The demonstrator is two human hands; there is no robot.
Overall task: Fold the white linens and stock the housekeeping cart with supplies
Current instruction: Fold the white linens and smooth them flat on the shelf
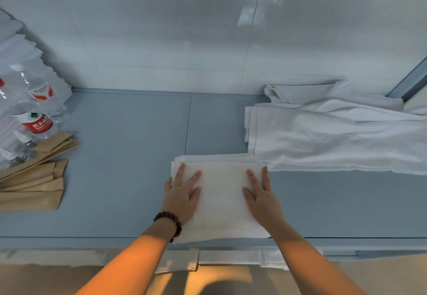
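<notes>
My 2 forearms (138, 257) reach forward, bare. My left hand (182, 194) and right hand (263, 196) lie flat, palms down, fingers straight and slightly spread, near each other.

Pretty much everything here is white on blue-grey: the folded white cloth square (221, 193) and the rumpled white fabric sheets (335, 137) are both plain, no print, on a matte blue-grey flat countertop (129, 144) under a glossy pale grey-white tiled wall (161, 40). The only real colour is the clear plastic water bottles (38, 122) with red-and-white labels (one has a bit of green), the plain tan kraft paper sleeves (32, 186) and a dark brown round-bead bracelet (169, 219).
</notes>
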